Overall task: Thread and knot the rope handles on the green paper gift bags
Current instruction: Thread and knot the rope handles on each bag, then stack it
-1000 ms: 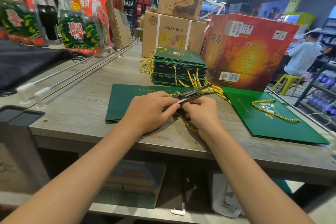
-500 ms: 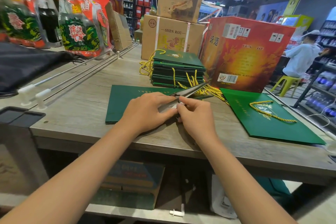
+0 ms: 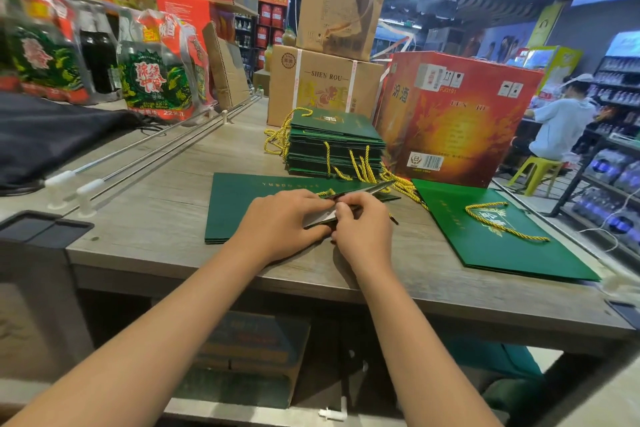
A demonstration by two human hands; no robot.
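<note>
Left hand (image 3: 280,218), right hand (image 3: 363,229) pinch flat green bag (image 3: 235,204) | mid-table (image 3: 156,204)

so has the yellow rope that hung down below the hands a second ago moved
Yes. The yellow rope no longer trails toward the table's near edge; only a short bit shows above the left hand, on the side of the stack of green bags.

Grey wooden table (image 3: 145,218), flat green bags (image 3: 235,198), stacked bags (image 3: 332,146), red carton (image 3: 457,121)

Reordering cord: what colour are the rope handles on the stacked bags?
Yellow-gold twisted rope handles on dark green stacked bags, in the head view.
</note>
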